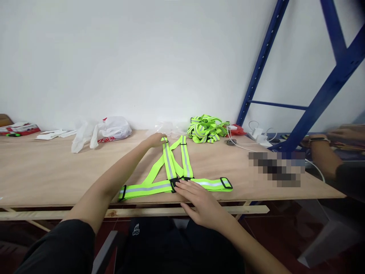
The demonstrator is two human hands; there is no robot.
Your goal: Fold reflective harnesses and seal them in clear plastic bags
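Observation:
A neon-yellow reflective vest [169,163] made of elastic straps with silver stripes lies spread on the wooden table, its shoulder straps pointing to the wall. My left hand [155,140] reaches to the far end of the left shoulder strap, fingers closed at its tip; they are partly hidden. Over the near waist strap lies my right hand [201,201], fingers stretched out and flat, the fingertips touching the black buckle [174,184] in the middle. Black adjusters [226,183] sit at both ends of the waist strap.
Behind the vest lies a heap of similar reflective straps [207,128]. White plastic bags [114,127] stand at the left by the wall. Cables and chargers [258,134] lie near the blue metal frame [322,91]. Another person's arm [323,160] is at the far right.

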